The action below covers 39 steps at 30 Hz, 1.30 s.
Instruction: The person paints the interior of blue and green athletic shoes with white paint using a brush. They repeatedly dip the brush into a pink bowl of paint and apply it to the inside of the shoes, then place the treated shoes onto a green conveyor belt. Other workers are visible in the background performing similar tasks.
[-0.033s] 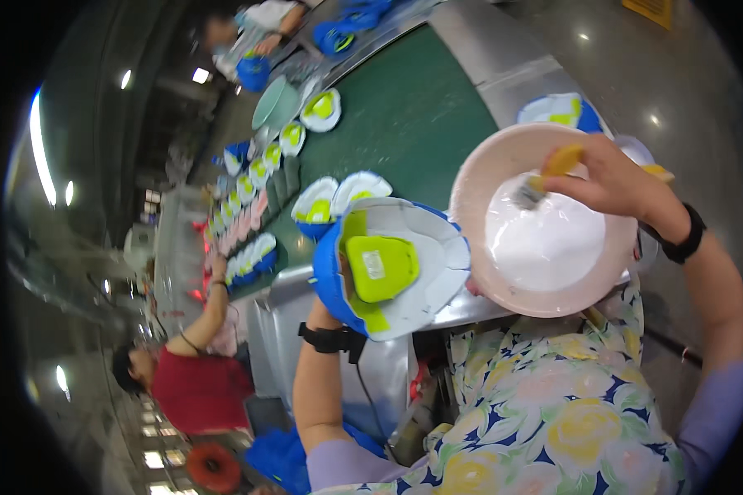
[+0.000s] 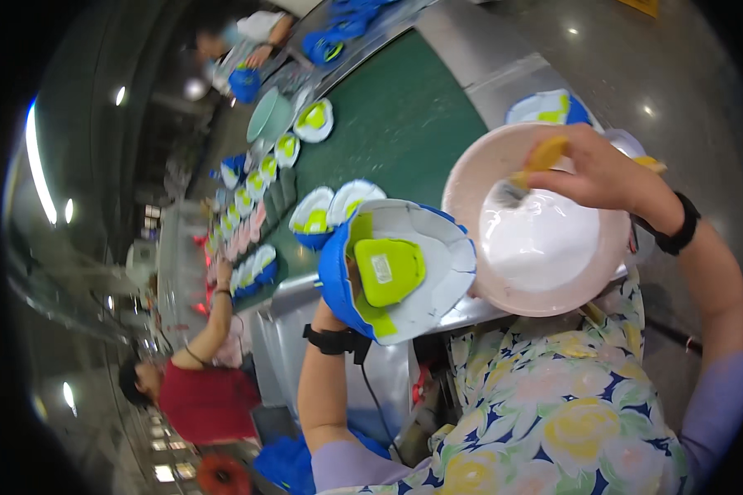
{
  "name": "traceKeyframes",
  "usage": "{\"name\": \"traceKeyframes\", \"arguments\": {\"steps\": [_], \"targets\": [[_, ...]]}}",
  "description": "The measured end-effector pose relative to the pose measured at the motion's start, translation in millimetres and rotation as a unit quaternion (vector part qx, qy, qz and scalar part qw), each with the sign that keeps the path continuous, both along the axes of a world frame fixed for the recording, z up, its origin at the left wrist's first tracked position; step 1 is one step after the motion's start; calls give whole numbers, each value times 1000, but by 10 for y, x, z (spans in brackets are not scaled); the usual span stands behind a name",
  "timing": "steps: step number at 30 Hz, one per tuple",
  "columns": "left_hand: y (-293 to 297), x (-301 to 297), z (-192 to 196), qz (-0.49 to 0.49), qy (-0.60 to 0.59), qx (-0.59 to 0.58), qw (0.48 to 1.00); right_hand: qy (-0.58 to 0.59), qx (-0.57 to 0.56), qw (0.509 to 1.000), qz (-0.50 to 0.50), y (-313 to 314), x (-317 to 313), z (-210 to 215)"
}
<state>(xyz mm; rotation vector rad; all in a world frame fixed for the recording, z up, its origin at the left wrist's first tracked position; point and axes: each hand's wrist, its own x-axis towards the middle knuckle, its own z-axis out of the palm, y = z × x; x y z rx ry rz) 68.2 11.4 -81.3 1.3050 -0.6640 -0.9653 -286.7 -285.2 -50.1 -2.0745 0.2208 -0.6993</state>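
My left hand [image 2: 352,285] is mostly hidden behind a blue cupped piece [image 2: 338,272], holding it up with its hollow toward me. The piece has a white lining and a lime green pad with a small white label inside. It is held just left of a pale pink basin [image 2: 468,177] containing white liquid [image 2: 545,239]. Over the basin, my right hand [image 2: 586,169] is closed around the yellow handle of a brush [image 2: 545,154]. The brush's pale, blurred bristles point down and left at the liquid.
A green conveyor belt [image 2: 388,107] carries similar blue-and-white pieces [image 2: 312,216] and grey and pink long shapes. Another piece [image 2: 545,107] lies behind the basin. A green bowl [image 2: 268,115] stands at the far left. Two co-workers, one in red [image 2: 206,400], work along the belt.
The brush and my right hand have moved slightly left over the basin. The cupped piece has shifted a little to the right, still in my left hand.
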Motion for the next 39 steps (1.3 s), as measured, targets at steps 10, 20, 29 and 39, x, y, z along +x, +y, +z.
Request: {"name": "traceKeyframes", "arguments": {"steps": [10, 20, 29, 39], "targets": [[-903, -877, -65, -39, 12, -22, 999, 12, 41, 986, -160, -5, -168, 121], [-1216, -1068, -403, 177, -138, -129, 966, 10, 302, 937, -173, 340, -25, -299], [-1197, -1000, -339, 191, -146, -142, 960, -14, 310, 941, -133, 505, -15, -216], [-1001, -819, 140, -166, 200, 25, 965, -156, -4, 983, -100, 289, -258, -120]]}}
